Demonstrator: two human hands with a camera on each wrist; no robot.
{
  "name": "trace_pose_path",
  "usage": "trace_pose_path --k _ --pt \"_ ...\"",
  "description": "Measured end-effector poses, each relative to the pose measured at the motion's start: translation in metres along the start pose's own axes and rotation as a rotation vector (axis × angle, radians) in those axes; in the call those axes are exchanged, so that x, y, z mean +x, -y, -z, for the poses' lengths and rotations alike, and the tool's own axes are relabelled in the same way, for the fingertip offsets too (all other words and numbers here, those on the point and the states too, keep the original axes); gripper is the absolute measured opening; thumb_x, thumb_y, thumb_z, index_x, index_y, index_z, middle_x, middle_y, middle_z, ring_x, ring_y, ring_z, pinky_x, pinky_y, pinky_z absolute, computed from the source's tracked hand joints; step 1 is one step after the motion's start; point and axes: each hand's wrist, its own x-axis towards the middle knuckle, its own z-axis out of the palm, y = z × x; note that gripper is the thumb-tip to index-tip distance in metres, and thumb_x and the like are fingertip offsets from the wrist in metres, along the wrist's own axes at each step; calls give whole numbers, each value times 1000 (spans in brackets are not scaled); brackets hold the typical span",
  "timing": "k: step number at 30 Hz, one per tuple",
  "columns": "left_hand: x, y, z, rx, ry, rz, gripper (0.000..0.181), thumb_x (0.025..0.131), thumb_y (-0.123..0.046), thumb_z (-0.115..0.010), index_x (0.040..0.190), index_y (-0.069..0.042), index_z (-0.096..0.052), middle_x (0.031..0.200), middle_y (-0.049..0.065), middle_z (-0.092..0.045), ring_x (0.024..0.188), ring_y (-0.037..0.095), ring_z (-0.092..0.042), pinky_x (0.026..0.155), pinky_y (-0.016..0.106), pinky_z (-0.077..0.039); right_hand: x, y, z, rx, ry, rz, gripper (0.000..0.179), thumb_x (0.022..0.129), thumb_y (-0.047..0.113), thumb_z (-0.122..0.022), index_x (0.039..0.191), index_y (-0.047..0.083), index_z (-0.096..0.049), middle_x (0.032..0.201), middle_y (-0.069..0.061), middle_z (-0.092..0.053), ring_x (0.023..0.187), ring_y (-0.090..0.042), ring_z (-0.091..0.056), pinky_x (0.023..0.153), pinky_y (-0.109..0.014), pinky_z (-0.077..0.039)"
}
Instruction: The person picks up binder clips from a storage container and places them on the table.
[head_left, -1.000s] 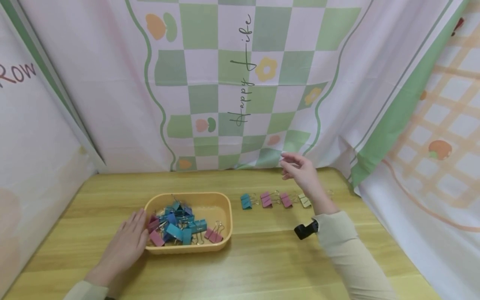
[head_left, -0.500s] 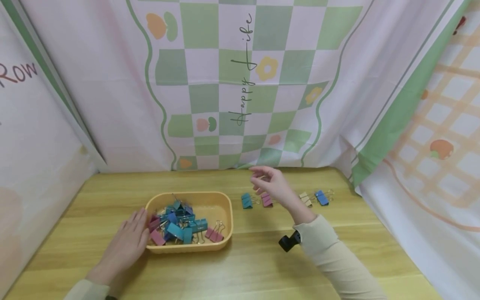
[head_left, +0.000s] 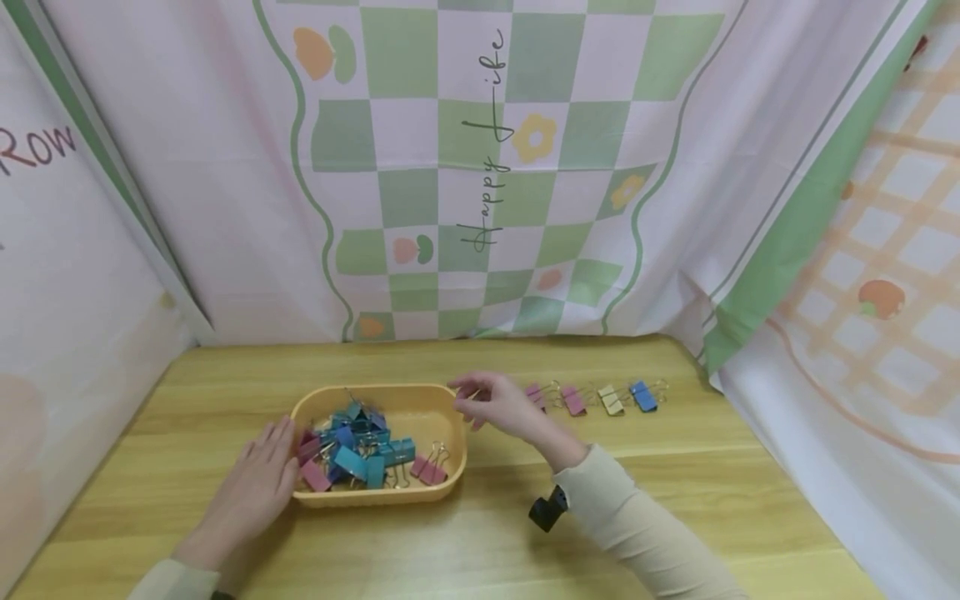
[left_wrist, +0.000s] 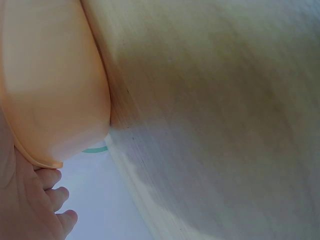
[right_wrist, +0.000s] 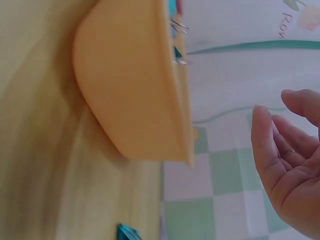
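Note:
A yellow-orange plastic basket (head_left: 378, 497) stands on the table, with a heap of blue, teal, purple and pink binder clips (head_left: 351, 461) in its left part. One pink binder clip (head_left: 429, 469) lies apart in its right front corner. My left hand (head_left: 251, 483) rests against the basket's left side, fingers extended along the rim. Above the basket's right rim hovers my right hand (head_left: 498, 406), fingers loosely bent and thumb apart from them. In the right wrist view nothing shows between the fingers of that right hand (right_wrist: 292, 160).
Right of the basket runs a row on the wooden table (head_left: 525, 533): pink clips, a cream binder clip (head_left: 611, 400) and a blue binder clip (head_left: 643, 396). A teal binder clip (right_wrist: 127, 232) shows in the right wrist view. A checked curtain (head_left: 480, 208) hangs behind.
My right hand has moved left and down from over the clip row to the basket's right rim, uncovering the cream and blue clips. The left hand and basket have stayed put.

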Motion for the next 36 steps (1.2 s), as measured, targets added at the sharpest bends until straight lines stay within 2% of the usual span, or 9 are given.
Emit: trace_pose_path --k 4,11,18,20,25,29,33,36 --pt "-1 0 -1 1 -12 -8 54 98 -21 -36 139 12 -24 143 29 -22 129 47 -21 103 60 -17 2 -6 -12 -35 43 9 30 88 4 -60 115 -7 -57 89 -10 -61 73 -28 -60 60 -42 -55" --pt "-1 0 -1 -5 12 6 55 99 -22 -35 140 12 -21 145 28 -20 131 46 -19 104 59 -15 4 -16 -24 -86 98 8 26 87 5 -62 112 -3 -60 86 -5 -61 75 -25 -61 52 -30 -54" --pt "-1 -2 1 13 0 -1 54 99 -22 -35 139 12 -23 144 28 -21 130 46 -20 104 58 -16 6 -17 -33 -80 121 -22 27 85 2 -64 110 -6 -60 85 -6 -60 76 -37 -58 47 -33 -53" --pt "-1 -1 1 12 1 -2 54 99 -22 -34 139 12 -22 144 28 -21 130 46 -20 104 59 -16 7 -16 -35 -122 109 -28 26 84 3 -64 109 -5 -61 84 -5 -60 72 -31 -58 45 -31 -52" --pt "-2 0 -2 3 1 -6 54 99 -23 -33 140 11 -21 144 29 -21 130 46 -20 103 60 -16 10 -17 -38 -267 99 -36 25 84 6 -66 107 -3 -63 87 -2 -63 75 -13 -58 59 -23 -50" --pt "-1 0 -2 5 -1 -7 54 99 -23 -33 140 11 -21 144 28 -21 130 46 -20 103 59 -17 13 -17 -40 -321 109 -62 24 83 7 -67 107 1 -64 94 -6 -65 84 -15 -60 69 -24 -51" --pt "-1 0 -2 3 -3 -7 54 99 -23 -33 140 11 -21 144 28 -21 130 46 -20 103 59 -17 14 -15 -42 -359 110 -71 24 82 5 -66 106 1 -64 96 -7 -65 87 -17 -60 72 -26 -51" --pt "-1 0 -1 -6 1 -3 54 99 -23 -33 140 11 -21 144 28 -20 130 46 -20 103 59 -16 15 -13 -44 -387 112 -82 23 82 4 -66 104 1 -65 93 -5 -65 84 -16 -60 70 -25 -51"
